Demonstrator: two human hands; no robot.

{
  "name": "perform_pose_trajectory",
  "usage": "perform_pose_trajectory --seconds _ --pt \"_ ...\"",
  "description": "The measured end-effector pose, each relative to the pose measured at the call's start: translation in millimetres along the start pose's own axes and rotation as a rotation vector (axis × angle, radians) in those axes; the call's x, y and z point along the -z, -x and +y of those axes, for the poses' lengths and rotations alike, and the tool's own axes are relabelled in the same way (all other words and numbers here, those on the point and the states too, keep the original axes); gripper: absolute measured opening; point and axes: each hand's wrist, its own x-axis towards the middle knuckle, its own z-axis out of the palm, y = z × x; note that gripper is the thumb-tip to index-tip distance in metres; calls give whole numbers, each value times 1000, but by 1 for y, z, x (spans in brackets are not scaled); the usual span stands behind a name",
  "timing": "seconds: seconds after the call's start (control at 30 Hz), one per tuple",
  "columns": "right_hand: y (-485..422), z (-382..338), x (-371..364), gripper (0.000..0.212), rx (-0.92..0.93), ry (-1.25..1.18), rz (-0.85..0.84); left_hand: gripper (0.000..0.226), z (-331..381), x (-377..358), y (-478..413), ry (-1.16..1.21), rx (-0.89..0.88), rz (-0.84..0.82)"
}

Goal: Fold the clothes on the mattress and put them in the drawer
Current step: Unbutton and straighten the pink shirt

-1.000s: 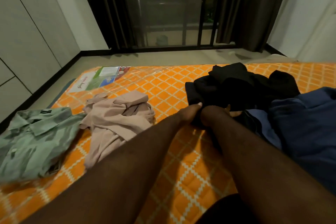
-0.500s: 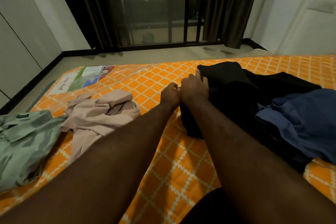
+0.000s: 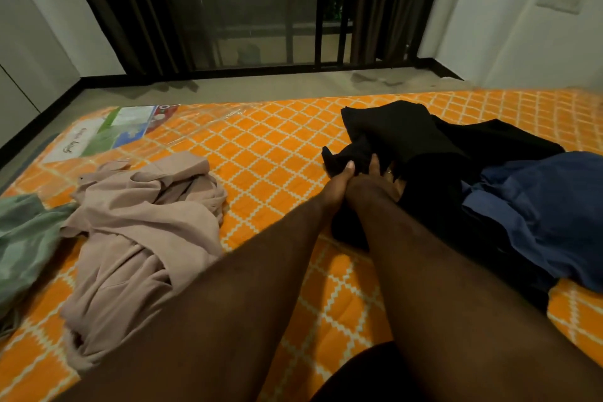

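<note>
Black garment (image 3: 408,140) lies crumpled on the mattress (image 3: 261,147), stretching away and rightward from your grip, so your right hand (image 3: 372,183) is nearer its bulk. Right hand and left hand (image 3: 339,179) both clutch its near-left edge, touching each other. You have four pieces to fold: it, one blue garment (image 3: 538,215), one pink shirt (image 3: 140,222), one green shirt (image 3: 23,238).

Bare left forearm (image 3: 228,287), bare right forearm (image 3: 440,271), dark worn garment (image 3: 359,375) below.

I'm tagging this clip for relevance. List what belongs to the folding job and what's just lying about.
Belongs to the job:
black garment, gripped by left hand and right hand
blue garment
pink garment
green shirt
mattress

Just lying about:
printed label on the mattress corner
curtains
glass door
</note>
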Motion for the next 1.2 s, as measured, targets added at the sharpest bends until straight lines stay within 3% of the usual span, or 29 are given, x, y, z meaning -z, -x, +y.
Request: perform_pose_trajectory --seconds 0.2,0.37,0.5,0.63,0.77,0.97,1.1,1.2 --pt "-4 47 1 68 -166 -144 -42 63 -10 -46 12 -149 45 -75" --pt "10 70 -4 81 -235 -95 -33 62 -5 -59 36 -403 55 -121" --pt "26 41 4 60 -220 -25 30 60 18 -40 63 -513 42 -79" --pt "57 -29 21 53 -51 -13 104 62 50 22 96 -684 -77 42" --pt "120 -103 14 30 265 -186 233 65 71 95 161 -904 -167 342" --pt "184 -161 0 37 680 -322 115 37 90 178 287 -1287 -248 574" --pt "220 -172 -17 37 819 -498 113 63 77 205 340 -1350 -282 676" --pt "239 -172 -27 38 842 -582 130 68 71 203 367 -1292 -194 657"
